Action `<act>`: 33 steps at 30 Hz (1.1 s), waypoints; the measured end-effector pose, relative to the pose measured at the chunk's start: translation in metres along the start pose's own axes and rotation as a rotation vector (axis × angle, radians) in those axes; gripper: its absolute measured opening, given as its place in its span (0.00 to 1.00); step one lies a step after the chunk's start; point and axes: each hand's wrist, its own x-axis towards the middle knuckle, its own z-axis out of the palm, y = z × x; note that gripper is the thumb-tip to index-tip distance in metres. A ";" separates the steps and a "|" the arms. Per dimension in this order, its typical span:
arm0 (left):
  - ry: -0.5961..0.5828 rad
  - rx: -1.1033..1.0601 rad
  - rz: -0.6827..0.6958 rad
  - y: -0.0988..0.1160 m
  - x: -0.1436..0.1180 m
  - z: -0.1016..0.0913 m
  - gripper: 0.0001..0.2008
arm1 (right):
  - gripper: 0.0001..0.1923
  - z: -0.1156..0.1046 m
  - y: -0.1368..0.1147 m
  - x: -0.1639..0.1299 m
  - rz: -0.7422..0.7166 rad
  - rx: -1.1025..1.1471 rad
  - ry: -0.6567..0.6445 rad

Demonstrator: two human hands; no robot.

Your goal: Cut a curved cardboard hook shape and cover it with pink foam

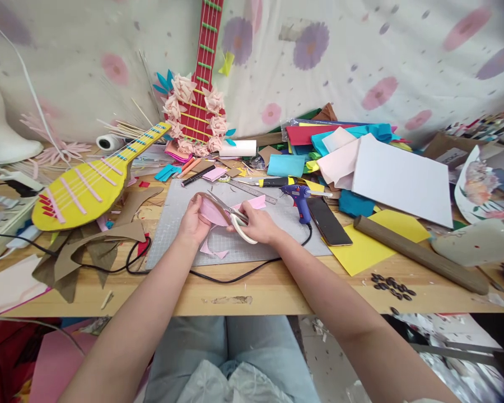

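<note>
While the scissors [234, 215] cut into the pink foam piece [212, 212], the main hazard is the left hand [195, 223]: its fingers grip the piece just beside the blades, so a slip or an overlong stroke could nick them. A second risk is a ragged or wandering edge, likely if the soft sheet bends or twists between the blades. The black cord [231, 277] of the blue glue gun [299, 198] runs near the right hand [258, 224] and could snag the forearm.

The right hand's fingers are closed through the white handles. The piece is held slightly above the grey cutting mat [172, 224], at the middle of the worktop [277, 291]. It is pale pink, thin, with a curved outline; pink offcuts [214, 249] lie on the mat beneath it.
</note>
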 end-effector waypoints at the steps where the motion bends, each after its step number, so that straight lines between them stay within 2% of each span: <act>1: 0.018 -0.016 0.016 0.000 0.001 0.000 0.05 | 0.23 -0.001 -0.001 -0.001 -0.003 -0.010 -0.004; 9: 0.072 -0.073 0.037 0.002 0.006 -0.005 0.08 | 0.24 -0.003 -0.010 -0.002 0.024 -0.058 -0.009; 20: 0.089 -0.083 0.011 0.001 0.007 -0.006 0.08 | 0.25 0.002 -0.007 0.001 0.034 -0.099 0.018; 33: 0.037 -0.045 0.030 -0.002 0.001 -0.002 0.06 | 0.25 0.001 -0.008 -0.001 0.050 -0.060 -0.014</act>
